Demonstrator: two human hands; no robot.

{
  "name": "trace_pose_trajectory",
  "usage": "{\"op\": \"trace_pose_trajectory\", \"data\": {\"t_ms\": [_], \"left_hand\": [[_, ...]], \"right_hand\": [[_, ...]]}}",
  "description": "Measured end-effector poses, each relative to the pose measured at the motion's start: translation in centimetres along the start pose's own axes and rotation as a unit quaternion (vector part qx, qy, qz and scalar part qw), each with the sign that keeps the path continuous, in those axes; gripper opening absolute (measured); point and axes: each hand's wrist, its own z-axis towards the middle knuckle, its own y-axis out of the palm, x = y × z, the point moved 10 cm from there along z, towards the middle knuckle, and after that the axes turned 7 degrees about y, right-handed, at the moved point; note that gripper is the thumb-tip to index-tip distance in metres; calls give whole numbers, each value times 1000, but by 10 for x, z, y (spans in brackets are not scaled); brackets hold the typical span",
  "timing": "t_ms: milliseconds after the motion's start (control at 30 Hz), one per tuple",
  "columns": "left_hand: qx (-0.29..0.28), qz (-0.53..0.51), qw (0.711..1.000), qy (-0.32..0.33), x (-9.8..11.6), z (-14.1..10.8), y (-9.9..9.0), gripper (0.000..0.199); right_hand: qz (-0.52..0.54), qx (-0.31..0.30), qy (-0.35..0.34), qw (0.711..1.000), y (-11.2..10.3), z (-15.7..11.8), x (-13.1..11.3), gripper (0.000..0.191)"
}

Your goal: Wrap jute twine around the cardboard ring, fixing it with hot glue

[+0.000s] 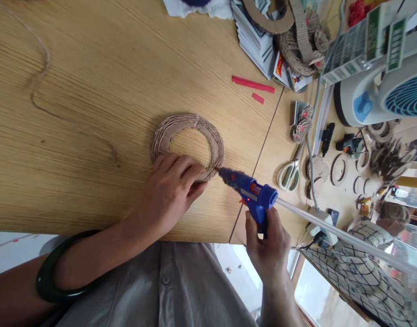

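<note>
Gluing seems underway: the left hand presses flat on the cardboard ring, the right hand grips the glue gun, nozzle at the ring's edge beside the left fingertips, so the next bead wants steady pressure.

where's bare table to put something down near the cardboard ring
Bare wood lies left of the brown cardboard ring, crossed only by thin twine, and above it up to the red paper strips. Right of the table seam it is crowded: scissors, cardboard rings, white fan.
</note>
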Motion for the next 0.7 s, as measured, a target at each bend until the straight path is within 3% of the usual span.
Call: {"op": "trace_pose_trajectory", "data": {"t_ms": [233, 367, 567, 700], "left_hand": [[-1, -2, 1000, -3, -1, 0, -1, 14], [-8, -6, 1000, -1, 0, 1, 1, 16], [-6, 3, 1000, 4, 2, 1, -1, 15], [-15, -2, 1000, 19, 4, -1, -1, 15]], "right_hand": [[-10, 12, -9, 1000, -4, 2, -2, 10], [-16, -14, -18, 1000, -1, -1, -5, 12], [2, 44, 47, 998, -9, -3, 13, 7], [17, 38, 69, 997, -3, -3, 18, 9]]}}
